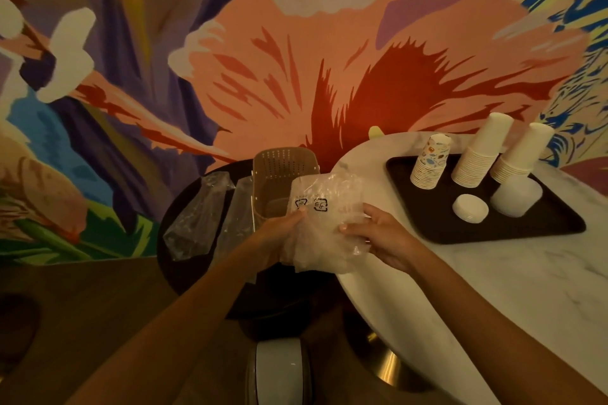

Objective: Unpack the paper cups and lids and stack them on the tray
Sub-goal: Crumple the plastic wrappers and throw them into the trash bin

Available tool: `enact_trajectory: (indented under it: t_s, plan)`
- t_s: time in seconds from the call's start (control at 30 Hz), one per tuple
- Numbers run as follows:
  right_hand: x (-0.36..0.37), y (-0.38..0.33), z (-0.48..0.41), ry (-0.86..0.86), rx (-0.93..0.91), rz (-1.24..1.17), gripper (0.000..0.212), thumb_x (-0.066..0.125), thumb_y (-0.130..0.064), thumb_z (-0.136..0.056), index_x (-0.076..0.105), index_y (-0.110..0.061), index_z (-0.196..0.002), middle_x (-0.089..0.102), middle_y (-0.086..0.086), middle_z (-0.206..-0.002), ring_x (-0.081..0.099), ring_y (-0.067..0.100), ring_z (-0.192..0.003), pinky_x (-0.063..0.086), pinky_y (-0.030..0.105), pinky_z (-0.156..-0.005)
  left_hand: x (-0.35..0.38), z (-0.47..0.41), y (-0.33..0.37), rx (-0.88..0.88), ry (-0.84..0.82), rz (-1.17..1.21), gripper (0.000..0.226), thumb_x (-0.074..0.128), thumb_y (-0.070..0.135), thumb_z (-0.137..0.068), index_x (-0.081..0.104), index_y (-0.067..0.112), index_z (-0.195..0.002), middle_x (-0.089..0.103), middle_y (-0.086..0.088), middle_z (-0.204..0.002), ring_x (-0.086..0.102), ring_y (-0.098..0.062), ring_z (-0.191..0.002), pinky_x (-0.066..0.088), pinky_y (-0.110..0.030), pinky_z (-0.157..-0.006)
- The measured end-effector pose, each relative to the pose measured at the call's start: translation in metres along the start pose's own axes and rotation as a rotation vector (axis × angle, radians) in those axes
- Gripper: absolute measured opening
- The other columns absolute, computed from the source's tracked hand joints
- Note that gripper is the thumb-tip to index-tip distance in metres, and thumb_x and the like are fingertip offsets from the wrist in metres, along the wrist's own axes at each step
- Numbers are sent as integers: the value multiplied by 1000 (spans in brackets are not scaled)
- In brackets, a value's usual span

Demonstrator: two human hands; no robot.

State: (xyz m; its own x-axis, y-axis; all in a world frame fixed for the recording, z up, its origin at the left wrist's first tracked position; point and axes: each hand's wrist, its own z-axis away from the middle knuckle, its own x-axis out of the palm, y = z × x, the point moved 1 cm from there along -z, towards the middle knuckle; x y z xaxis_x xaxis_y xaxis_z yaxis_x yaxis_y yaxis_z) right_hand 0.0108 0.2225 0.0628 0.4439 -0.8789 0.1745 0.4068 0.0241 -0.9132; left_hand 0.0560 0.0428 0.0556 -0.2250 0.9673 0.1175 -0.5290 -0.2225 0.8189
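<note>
While left hand (279, 235) and right hand (386, 237) clutch the bag (329, 207), swinging it over the tray (427, 219) could topple the cups (473, 161).

Both hands, left hand (279, 233) and right hand (385, 240), grip a crumpled clear plastic bag (325, 220) left of the dark tray (526, 227), which carries three upturned cup stacks (477, 158) and white lids (470, 208).

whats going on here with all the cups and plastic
A person grips a crumpled clear plastic bag in the left hand and right hand. Three cup stacks and two lid stacks already stand on the black tray. Empty wrappers lie by a basket on the dark table.
</note>
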Motion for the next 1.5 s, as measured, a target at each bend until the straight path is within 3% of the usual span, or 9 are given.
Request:
enact_trajectory:
  t_s: [0.13, 0.3, 0.53, 0.63, 0.73, 0.9, 1.1, 1.33, 1.5]
  plan:
    - [-6, 2, 5, 38, -61, -15, 41, 59, 6, -81, 56, -12, -119, 67, 7, -100, 65, 23, -89, 56, 35, -73, -3, 1, -3, 60, -235, -90, 43, 57, 11, -87, 47, 14, -128, 59, -9, -122, 59, -27, -110, 54, -40, -86]
    - [-1, 2, 6, 131, -180, 147, 25, 55, 9, -83, 66, -8, -98, 64, 6, -92, 61, 21, -82, 57, 28, -66, -7, 1, -3, 12, -159, 6, 36, 50, 4, -90, 50, 11, -125, 61, -8, -111, 60, -23, -99, 55, -31, -72]
    - [6, 0, -2, 200, -567, 732, 39, 45, 24, -76, 74, -1, -85, 61, 13, -90, 52, 19, -85, 41, 0, -65, -14, 10, -8, -190, -221, 446, 70, 50, 65, -77, 56, 12, -121, 64, -14, -114, 65, -30, -97, 58, -36, -71]
    - [10, 9, -4, 164, -603, 856, 33, 47, 18, -81, 74, 0, -85, 63, 17, -96, 51, 17, -86, 37, -2, -71, -9, 15, -3, -134, -212, 217, 59, 63, 44, -77, 50, 13, -126, 60, -14, -120, 59, -31, -107, 54, -41, -81]
    - [12, 7, 0, 80, -381, 698, 36, 46, 14, -82, 71, -11, -89, 59, 5, -105, 56, 23, -98, 48, 17, -79, -12, 16, 1, -46, -94, 13, 52, 64, 7, -80, 45, 11, -128, 55, -13, -123, 57, -27, -101, 55, -35, -70]
    - [13, 0, 9, -198, 44, 166, 16, 53, -14, -79, 57, -19, -94, 51, 6, -106, 52, 23, -95, 50, 29, -73, -24, 14, -3, 136, -34, -213, 56, 66, 5, -80, 43, 16, -130, 54, -7, -122, 54, -27, -113, 53, -40, -84]
    - [17, 5, 7, -214, -57, 657, 34, 64, -12, -84, 55, -12, -116, 63, -3, -85, 58, -3, -66, 41, 6, -54, -12, 16, -4, 282, -67, -552, 51, 68, 11, -79, 47, 16, -125, 54, -2, -115, 55, -21, -108, 51, -34, -86]
    - [13, 4, -1, -12, -41, 176, 23, 65, -3, -81, 56, -16, -97, 64, 4, -89, 62, 14, -78, 50, 20, -56, 0, 15, -17, 129, 55, 64, 65, 72, 20, -75, 37, 17, -130, 52, -5, -127, 59, -17, -97, 53, -30, -66]
    - [22, 7, -1, -17, -89, -46, 36, 60, 5, -82, 54, -19, -108, 66, 9, -97, 65, 21, -87, 57, 26, -62, 1, 21, -18, 123, -39, 242, 31, 58, 2, -84, 53, 20, -109, 58, -4, -114, 60, -21, -97, 58, -33, -70]
